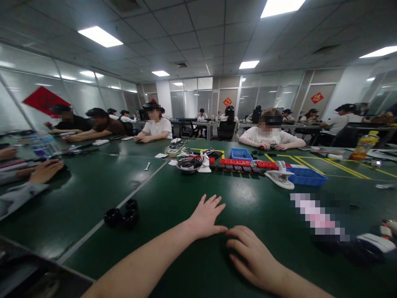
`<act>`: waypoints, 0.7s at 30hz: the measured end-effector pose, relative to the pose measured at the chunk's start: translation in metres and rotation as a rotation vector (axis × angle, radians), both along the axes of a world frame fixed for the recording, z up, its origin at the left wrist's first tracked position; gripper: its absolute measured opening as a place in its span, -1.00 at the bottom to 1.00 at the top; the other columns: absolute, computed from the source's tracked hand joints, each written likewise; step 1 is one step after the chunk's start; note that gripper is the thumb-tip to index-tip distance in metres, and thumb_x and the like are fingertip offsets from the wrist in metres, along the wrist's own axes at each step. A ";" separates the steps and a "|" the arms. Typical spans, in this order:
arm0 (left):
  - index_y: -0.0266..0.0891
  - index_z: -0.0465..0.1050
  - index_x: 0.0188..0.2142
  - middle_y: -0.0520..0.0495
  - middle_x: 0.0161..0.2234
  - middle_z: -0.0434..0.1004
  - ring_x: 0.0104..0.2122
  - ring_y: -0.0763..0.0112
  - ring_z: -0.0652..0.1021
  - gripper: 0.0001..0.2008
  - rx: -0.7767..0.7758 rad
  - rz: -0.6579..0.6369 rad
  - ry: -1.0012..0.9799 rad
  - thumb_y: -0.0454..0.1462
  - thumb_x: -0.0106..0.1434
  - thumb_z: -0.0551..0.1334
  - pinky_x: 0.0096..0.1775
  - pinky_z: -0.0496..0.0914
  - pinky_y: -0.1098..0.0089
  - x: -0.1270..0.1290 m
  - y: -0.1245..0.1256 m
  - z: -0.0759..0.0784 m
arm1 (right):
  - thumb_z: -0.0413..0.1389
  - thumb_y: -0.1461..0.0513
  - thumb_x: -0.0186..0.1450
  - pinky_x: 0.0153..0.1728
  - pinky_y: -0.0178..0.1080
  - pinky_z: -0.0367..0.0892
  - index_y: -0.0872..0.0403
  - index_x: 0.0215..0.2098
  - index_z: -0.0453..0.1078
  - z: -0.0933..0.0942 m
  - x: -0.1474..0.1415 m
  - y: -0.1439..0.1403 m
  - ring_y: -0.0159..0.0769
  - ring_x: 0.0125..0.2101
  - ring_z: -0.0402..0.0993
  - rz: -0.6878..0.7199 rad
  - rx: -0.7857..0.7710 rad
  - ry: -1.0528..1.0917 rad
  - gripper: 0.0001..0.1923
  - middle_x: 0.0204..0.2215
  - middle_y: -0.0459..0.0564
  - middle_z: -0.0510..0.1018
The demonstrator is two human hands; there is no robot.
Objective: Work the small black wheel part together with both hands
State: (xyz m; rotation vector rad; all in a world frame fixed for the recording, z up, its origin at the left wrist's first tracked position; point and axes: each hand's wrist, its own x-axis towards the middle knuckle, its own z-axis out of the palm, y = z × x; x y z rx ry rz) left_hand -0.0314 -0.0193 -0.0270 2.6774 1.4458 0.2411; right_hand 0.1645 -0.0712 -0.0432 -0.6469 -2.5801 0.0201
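Hands [207,217] [252,256] flat, fingers spread, on table [173,198]; nearest black rings [122,216] probably light, rigid, pinchable at rim.

Two blue bins [305,176], perhaps three black rings [122,215]

A: Both forearms run off the bottom edge, and the right hand [252,256] curls its fingers [237,236] under, so I can't see the tips.

B: Yeah, and that pixelated strip [319,217] on the surface [173,198] is unreadable. The black rings [122,216] are too dark to identify too.
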 end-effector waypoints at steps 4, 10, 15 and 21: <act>-0.07 0.11 0.09 -0.05 0.14 0.09 0.12 0.15 0.13 -0.44 0.265 0.380 -0.126 0.10 0.16 -0.05 0.12 -0.17 -0.01 -0.078 -0.039 0.034 | -0.09 0.32 0.18 -0.12 -0.12 0.29 0.06 -0.22 0.28 0.001 -0.019 0.025 -0.24 -0.15 0.31 -0.037 -0.129 0.092 -0.78 -0.19 0.08 0.38; -0.19 0.37 -0.20 -0.13 -0.14 0.39 -0.10 0.13 0.38 -0.56 0.514 1.040 -0.190 0.03 0.14 -0.04 -0.02 0.19 0.08 -0.232 -0.091 0.014 | -0.07 0.26 0.20 -0.13 -0.14 0.31 0.05 -0.20 0.27 -0.007 -0.016 0.035 -0.25 -0.15 0.32 -0.119 -0.288 0.154 -0.79 -0.18 0.06 0.36; -0.23 0.34 -0.15 -0.13 -0.11 0.39 -0.05 0.21 0.36 -0.50 0.417 1.099 -0.406 0.00 0.20 -0.18 -0.02 0.25 0.24 -0.280 -0.101 -0.027 | -0.08 0.25 0.20 -0.12 -0.14 0.31 0.05 -0.20 0.27 -0.007 -0.015 0.036 -0.25 -0.14 0.33 -0.149 -0.348 0.161 -0.79 -0.18 0.05 0.37; -0.26 0.32 -0.12 -0.12 -0.12 0.40 -0.10 0.24 0.40 -0.50 0.313 0.978 -0.416 0.00 0.18 -0.14 -0.08 0.29 0.30 -0.261 -0.079 -0.031 | -0.09 0.25 0.21 -0.13 -0.16 0.30 0.07 -0.23 0.26 -0.007 -0.012 0.037 -0.28 -0.17 0.33 -0.157 -0.392 0.170 -0.82 -0.20 0.04 0.36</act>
